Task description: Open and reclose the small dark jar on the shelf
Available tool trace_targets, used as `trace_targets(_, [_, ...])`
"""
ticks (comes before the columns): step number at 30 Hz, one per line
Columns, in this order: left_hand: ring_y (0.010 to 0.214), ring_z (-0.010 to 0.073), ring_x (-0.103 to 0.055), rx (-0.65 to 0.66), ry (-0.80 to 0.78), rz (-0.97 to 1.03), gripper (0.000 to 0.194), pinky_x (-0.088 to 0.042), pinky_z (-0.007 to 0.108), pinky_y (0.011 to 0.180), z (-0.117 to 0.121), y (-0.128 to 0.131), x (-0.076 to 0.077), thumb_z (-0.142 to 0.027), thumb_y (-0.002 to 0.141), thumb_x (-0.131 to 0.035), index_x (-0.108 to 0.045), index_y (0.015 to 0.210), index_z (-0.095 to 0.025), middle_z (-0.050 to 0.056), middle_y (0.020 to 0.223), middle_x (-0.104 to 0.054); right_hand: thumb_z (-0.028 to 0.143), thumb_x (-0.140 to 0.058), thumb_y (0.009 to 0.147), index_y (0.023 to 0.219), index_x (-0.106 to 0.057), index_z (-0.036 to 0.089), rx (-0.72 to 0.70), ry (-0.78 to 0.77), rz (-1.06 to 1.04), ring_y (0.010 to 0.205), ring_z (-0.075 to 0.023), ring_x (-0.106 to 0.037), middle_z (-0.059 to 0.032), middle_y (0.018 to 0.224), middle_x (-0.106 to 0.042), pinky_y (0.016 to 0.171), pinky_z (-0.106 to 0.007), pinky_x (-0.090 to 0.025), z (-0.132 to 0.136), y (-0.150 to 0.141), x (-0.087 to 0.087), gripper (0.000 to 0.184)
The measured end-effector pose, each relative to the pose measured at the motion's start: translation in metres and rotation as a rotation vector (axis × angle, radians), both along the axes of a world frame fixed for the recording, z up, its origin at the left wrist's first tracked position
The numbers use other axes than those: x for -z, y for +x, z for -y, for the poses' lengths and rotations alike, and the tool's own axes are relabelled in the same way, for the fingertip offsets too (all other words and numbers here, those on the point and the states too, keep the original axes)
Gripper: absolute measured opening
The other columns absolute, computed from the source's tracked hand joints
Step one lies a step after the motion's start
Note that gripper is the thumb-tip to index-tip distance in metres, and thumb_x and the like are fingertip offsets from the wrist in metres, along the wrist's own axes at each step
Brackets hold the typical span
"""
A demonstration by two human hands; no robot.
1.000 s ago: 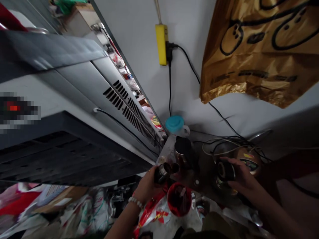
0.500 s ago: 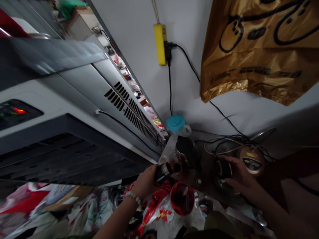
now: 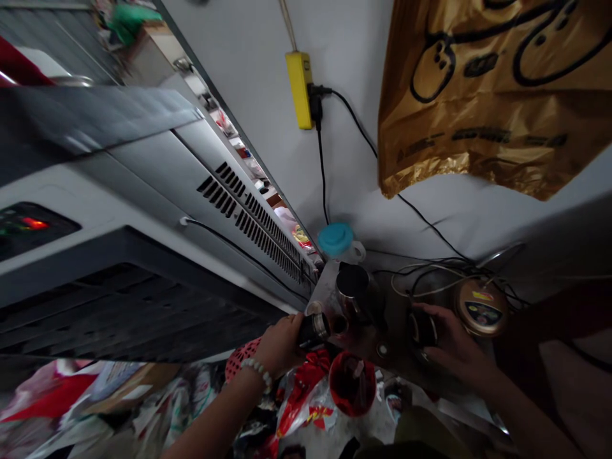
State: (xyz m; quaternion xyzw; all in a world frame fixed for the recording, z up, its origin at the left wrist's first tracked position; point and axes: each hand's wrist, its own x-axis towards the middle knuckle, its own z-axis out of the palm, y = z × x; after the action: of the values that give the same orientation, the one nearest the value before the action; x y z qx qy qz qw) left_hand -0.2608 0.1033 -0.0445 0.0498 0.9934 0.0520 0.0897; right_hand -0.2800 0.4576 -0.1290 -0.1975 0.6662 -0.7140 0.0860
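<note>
My left hand (image 3: 281,344), with a pale bead bracelet at its wrist, is closed around a dark thermos bottle (image 3: 313,329). The bottle lies tilted, its silver-ringed mouth pointing right, close to a small cup with dark reddish contents (image 3: 338,325). On the right, my right hand (image 3: 449,338) has its thumb and fingers around a dark round cap (image 3: 421,330); shadow hides its details. Between the hands stands a dark, shiny kettle (image 3: 356,293) with its handle toward me. Behind it is a clear jug with a blue lid (image 3: 335,238).
A large grey-white machine (image 3: 143,185) fills the left. Below the hands are a red bin (image 3: 352,384) and a red plastic bag (image 3: 306,389). At right lies a gold round appliance (image 3: 480,307) among tangled cables. A yellow power strip (image 3: 299,89) and gold bag (image 3: 478,102) hang on the wall.
My right hand has shifted slightly left with the dark cap. My left hand still grips the thermos bottle near the small cup. The view has moved a little.
</note>
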Motion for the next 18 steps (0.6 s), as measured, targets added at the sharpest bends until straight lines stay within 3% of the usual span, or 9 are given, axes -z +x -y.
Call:
trace_targets(9, [0.089,0.0334,-0.057,0.036,-0.144,0.051,0.05,-0.046,0.041,0.07,-0.002,-0.005,-0.003,-0.014,0.053,-0.057,-0.049,0.102,-0.019,0.012,0.095,-0.059,0.039,-0.054,0.085,0.126,-0.031,0.027,0.009,0.037,0.002,0.125,-0.0255,-0.035,-0.0109,0.136,-0.033,0.103,-0.046,-0.03,0.002,0.0,-0.009,0.049])
trace_targets(18, [0.092,0.0315,-0.056,0.01,-0.092,0.052,0.053,-0.043,0.039,0.075,-0.001,-0.004,0.0,-0.013,0.053,-0.059,-0.05,0.104,-0.021,0.01,0.096,-0.059,0.04,-0.056,0.083,0.127,-0.032,0.027,0.028,0.042,0.023,0.127,-0.0248,-0.034,-0.0091,0.138,-0.033,0.106,-0.043,-0.028,0.0,-0.002,0.002,0.051])
